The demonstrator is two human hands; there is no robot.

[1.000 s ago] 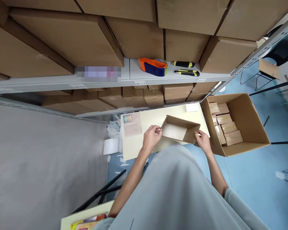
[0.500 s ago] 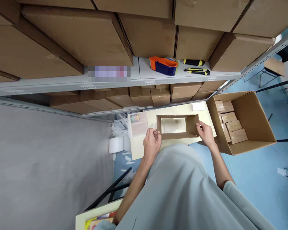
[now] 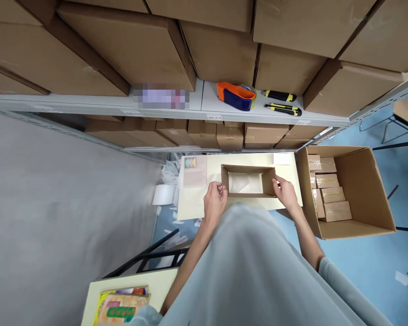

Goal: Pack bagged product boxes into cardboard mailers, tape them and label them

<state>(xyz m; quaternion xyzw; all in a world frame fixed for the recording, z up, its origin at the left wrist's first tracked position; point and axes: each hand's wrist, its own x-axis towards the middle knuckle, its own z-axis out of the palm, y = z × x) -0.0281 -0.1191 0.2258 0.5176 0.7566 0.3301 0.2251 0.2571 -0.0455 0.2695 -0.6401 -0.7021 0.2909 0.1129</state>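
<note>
A small open cardboard box (image 3: pixel 248 170) stands on a pale yellow table (image 3: pixel 197 206) below me, with white paper inside it. My left hand (image 3: pixel 215 201) grips the box's left end wall. At the right end wall my right hand (image 3: pixel 284 193) holds on as well. The box sits square to the table edge, upright, its top flaps folded open.
A large open carton (image 3: pixel 360 190) with several small taped boxes stands on the blue floor at the right. A shelf above holds an orange-blue tape dispenser (image 3: pixel 236 95), two yellow-black utility knives (image 3: pixel 282 102) and big cartons. A flat packet (image 3: pixel 194 171) lies left on the table.
The small box has been turned from a skewed angle to square with the table and set lower; both hands kept hold of its ends.
</note>
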